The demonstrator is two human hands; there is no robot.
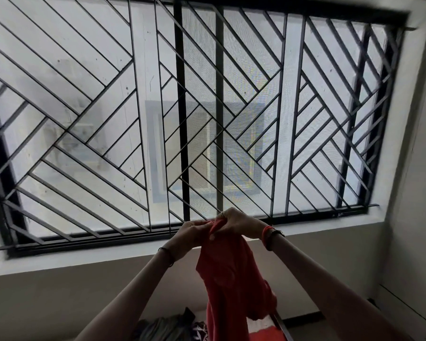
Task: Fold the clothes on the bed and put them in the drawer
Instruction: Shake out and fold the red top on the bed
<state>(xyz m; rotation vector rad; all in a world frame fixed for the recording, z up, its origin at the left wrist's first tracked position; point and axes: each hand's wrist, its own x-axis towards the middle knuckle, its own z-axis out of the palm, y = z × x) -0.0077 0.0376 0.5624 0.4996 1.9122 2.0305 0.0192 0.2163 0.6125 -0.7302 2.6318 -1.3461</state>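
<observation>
While both arms are stretched upward, the left hand (194, 232) and the right hand (236, 223) meet at the top edge of a coral-red soft fabric garment (229, 279). Both pinch it with curled fingers, so the two hands are close together, almost touching each other. The coral-red garment hangs down from this grip in loose folds between the two forearms, in the air, and its lower end reaches the bottom edge of the view. Behind the hands there is a large window with a black metal grille (181, 107) of diagonal bars, set in a pale wall (408, 168). On the right wrist sits a red thread band (266, 233) beside a dark bracelet, and on the left wrist a thin dark band (167, 254). Low in the view, left of the hanging garment, lies a crumpled pile of grey clothes (162, 328), and just beside it a dark patterned cloth (199, 329). On what surface they lie, I cannot tell.
</observation>
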